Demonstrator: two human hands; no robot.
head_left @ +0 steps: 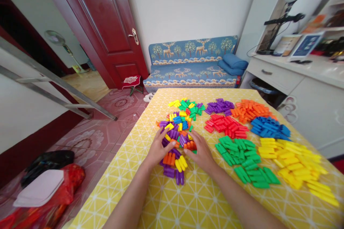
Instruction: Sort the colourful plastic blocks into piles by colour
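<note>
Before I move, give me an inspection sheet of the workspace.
Surface: yellow tablecloth, white line pattern.
Job's things: mixed pile of coloured pieces; to its right, purple pile, orange pile, red pile, blue pile, green pile, yellow pile.
Clutter: black bag, red bag and pale flat item low at left.
Hands: left hand and right hand flank the mixed pile, fingers parted; grip unclear.
Cables: thin dark cable by the lamp stand.
Surroundings: red door, blue sofa.

Head-worn view, facing forward and down, close over the table [185, 207], sofa [189, 69] beyond
</note>
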